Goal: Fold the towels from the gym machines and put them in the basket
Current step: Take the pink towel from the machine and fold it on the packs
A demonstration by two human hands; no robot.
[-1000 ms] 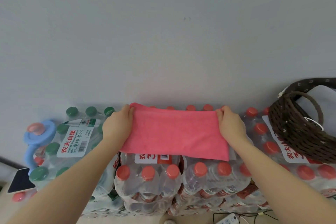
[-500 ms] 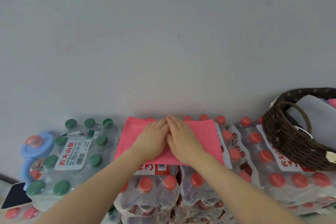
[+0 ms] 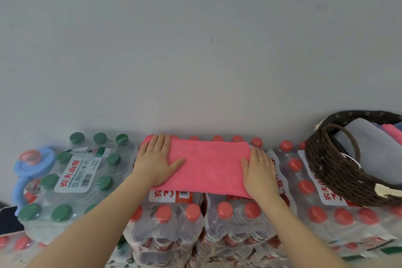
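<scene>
The pink towel (image 3: 208, 167) lies flat on packs of water bottles (image 3: 171, 222). The left hand (image 3: 155, 162) and right hand (image 3: 258, 172) press its two ends with flat, straight fingers, gripping nothing. To fold it well, match the corners, then press the crease. The basket (image 3: 339, 172) waits nearby on the right.

You have one view only, from the camera on your head. It faces forward and slightly down at a plain wall (image 3: 195, 39), which fills the upper half. The water packs (image 3: 174, 220) run along the bottom, close under you, with both forearms reaching in from the lower edge. The basket (image 3: 339, 172) is cut off by the right edge.
</scene>
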